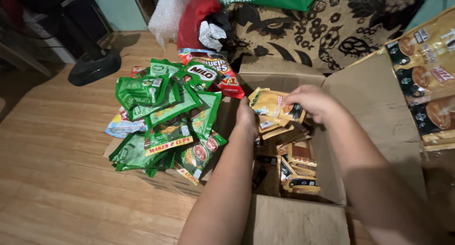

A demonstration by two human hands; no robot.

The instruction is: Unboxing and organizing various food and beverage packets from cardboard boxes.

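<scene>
Fingers [303,99] of our right hand [316,102] pinch a yellow foil sachet [274,105] above the open brown cardboard box [374,112], our left hand [246,118] clasping its other end; green sachets [166,117] lie heaped on the wooden floor [52,169]. We judge sorting is underway; next calls for lifting it clear.

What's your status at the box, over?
Left hand and right hand both grip yellow sachets over open cardboard box. More sachets inside. Green packets piled left, clear of hands.

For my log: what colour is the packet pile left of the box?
Mostly green packets, clearest in the head view.
</scene>
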